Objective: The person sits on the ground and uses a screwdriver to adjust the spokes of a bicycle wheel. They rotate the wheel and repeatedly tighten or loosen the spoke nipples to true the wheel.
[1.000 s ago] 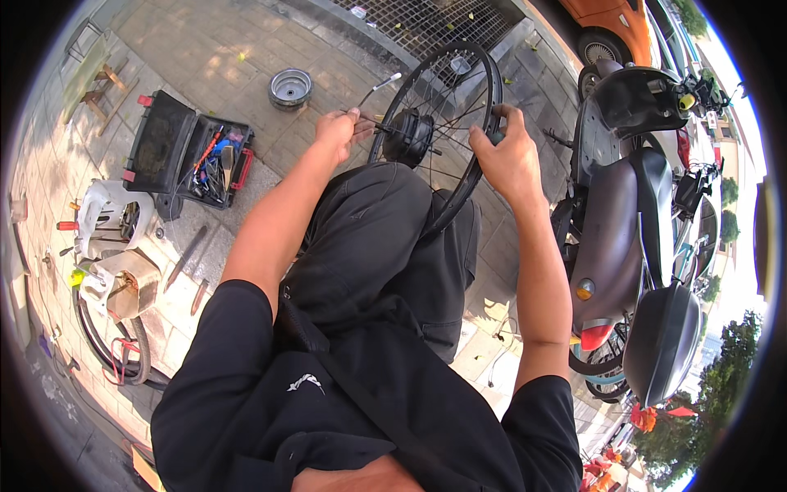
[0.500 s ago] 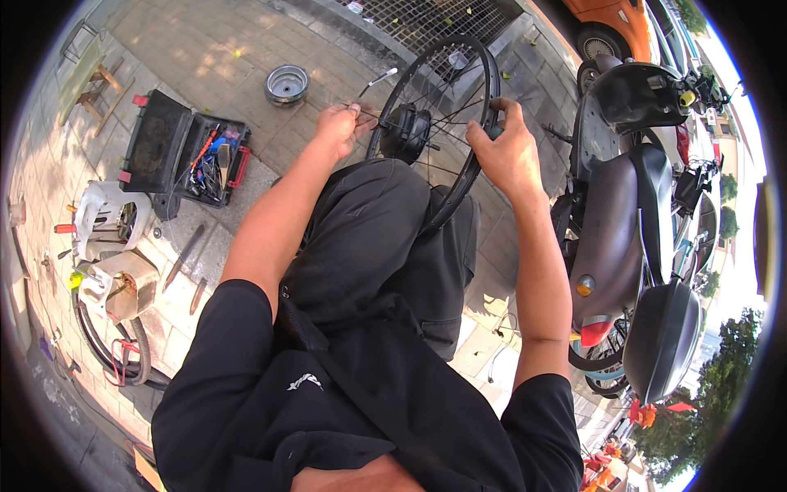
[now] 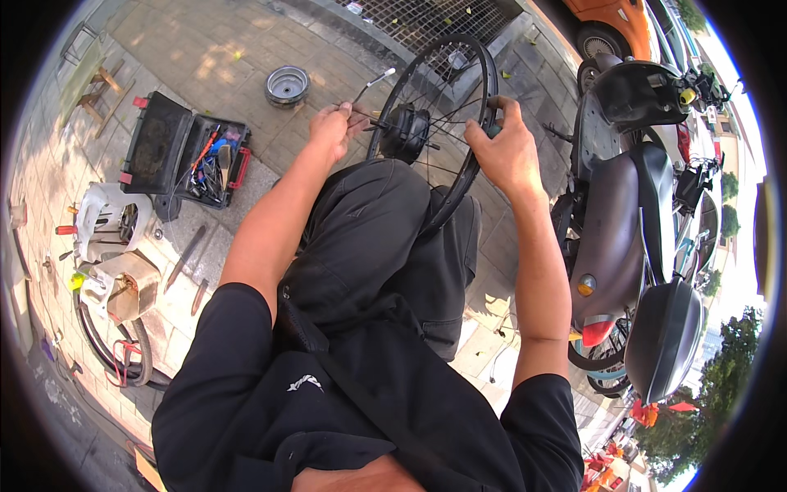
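Note:
A black spoked wheel [image 3: 484,74] stands upright against my bent legs, its black hub motor [image 3: 403,133] facing left. My right hand [image 3: 508,148] is closed round the right side of the rim, thumb on the near side. A small dark rounded thing shows under that thumb; I cannot make out what it is. Left of the hub, at the end of its axle, my left hand [image 3: 332,131] pinches a thin dark cable. The cable's white end [image 3: 380,78] sticks up to the right above the fingers. The fingertips partly hide where the cable meets the axle.
An open black toolbox [image 3: 156,152] with hand tools lies at the left, near cut-open white containers [image 3: 123,283] and a tyre [image 3: 141,353]. A silver metal drum [image 3: 287,85] sits on the paving ahead. Close on the right stands a dark scooter [image 3: 611,238]. A metal grate [image 3: 426,20] lies beyond the wheel.
My left hand has shifted slightly left, away from the hub, and more of the axle shows. The cable now rises from its fingertips. The right hand and wheel have hardly moved.

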A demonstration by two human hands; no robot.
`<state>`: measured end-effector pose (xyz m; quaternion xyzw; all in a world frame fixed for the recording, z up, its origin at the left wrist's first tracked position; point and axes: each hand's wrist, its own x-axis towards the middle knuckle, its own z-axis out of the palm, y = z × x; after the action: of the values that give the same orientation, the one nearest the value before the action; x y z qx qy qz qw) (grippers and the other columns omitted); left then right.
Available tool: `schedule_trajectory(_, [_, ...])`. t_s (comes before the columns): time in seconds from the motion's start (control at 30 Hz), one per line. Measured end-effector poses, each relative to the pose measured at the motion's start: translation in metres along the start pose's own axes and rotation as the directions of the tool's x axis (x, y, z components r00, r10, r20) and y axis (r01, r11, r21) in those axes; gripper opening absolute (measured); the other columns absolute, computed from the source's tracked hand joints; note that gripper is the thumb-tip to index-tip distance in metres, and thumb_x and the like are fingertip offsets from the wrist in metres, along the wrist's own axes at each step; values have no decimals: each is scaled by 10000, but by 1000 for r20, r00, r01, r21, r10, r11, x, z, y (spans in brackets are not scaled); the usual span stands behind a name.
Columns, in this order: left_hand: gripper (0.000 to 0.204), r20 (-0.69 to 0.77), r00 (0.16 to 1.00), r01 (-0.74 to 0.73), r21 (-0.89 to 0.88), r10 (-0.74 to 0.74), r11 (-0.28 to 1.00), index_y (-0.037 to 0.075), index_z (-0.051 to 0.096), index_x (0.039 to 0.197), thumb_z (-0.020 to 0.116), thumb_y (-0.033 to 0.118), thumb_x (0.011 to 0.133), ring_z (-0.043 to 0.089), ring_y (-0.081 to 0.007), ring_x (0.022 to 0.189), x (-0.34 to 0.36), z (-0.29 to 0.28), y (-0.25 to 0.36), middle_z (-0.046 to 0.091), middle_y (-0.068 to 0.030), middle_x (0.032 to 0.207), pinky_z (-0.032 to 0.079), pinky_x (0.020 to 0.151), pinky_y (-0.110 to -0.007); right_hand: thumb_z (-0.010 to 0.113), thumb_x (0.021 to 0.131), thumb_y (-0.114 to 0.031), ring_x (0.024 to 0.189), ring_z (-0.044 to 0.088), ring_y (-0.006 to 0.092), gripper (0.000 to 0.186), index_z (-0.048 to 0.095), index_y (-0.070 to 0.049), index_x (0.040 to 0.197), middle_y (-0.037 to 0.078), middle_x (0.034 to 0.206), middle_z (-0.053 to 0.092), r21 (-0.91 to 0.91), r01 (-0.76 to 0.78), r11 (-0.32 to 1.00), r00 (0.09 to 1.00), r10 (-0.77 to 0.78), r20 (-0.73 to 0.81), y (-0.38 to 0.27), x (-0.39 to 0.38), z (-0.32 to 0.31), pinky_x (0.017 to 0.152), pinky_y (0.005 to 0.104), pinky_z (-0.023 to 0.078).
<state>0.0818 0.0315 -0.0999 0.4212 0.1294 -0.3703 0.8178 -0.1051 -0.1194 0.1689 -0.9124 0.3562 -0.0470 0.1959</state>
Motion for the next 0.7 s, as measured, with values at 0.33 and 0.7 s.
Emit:
schedule_trajectory(0.33, [206,-68,997,-39,-25,37,999,-79,627,1140,588,119,1098,759,-296,976,-28,-6,-11,720,-173,1100,663,878,-430,703,918,-348,1172,701,446,653,521,12,1432,302,1203,730,10,-23,1000,1000,23,3,-3,-3,-2,1036,463,525])
schedule_trajectory(0.7, [234,-154,988,-2,29,6,1000,-104,601,1167,608,115,1085,768,-341,1034,-32,1,-20,725,-243,1141,668,906,-439,756,874,-391,1124,713,451,677,556,-44,1420,317,1197,707,27,-13,1000,999,14,-47,13,4,5,994,468,535])
